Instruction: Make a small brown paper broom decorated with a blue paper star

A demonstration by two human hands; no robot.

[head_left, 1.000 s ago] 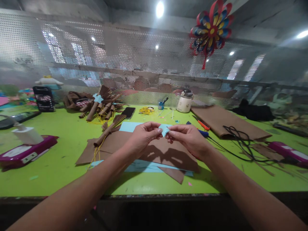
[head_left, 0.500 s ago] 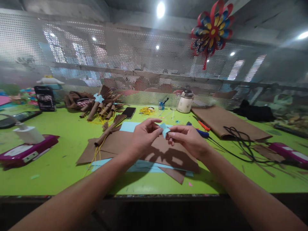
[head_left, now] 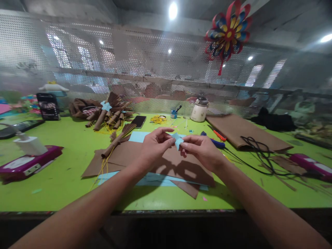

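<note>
Between my two hands is a small light-blue paper piece with pointed tips, like a paper flower (head_left: 177, 141). My left hand (head_left: 157, 143) pinches its left side between thumb and fingers. On its right side, my right hand (head_left: 202, 149) grips it with thumb and index finger. Both hands hover over brown paper sheets (head_left: 124, 157), and their shadows fall on them. Light-blue paper strips (head_left: 153, 180) stick out below the brown sheets. A rolled brown paper tube with a fringed end (head_left: 116, 142) lies left of my hands, yellow string around it.
Several brown tubes (head_left: 100, 119), one bearing a blue paper flower (head_left: 105, 105), lie back left near a phone (head_left: 139, 121). A blue-handled tool (head_left: 218, 143) with a black cord, an orange cutter (head_left: 220, 135) and folded brown paper (head_left: 246, 131) are right. A white pot (head_left: 199, 111) stands behind.
The blue paper piece has turned slightly between my fingers. Both hands keep nearly the same place and grip.
</note>
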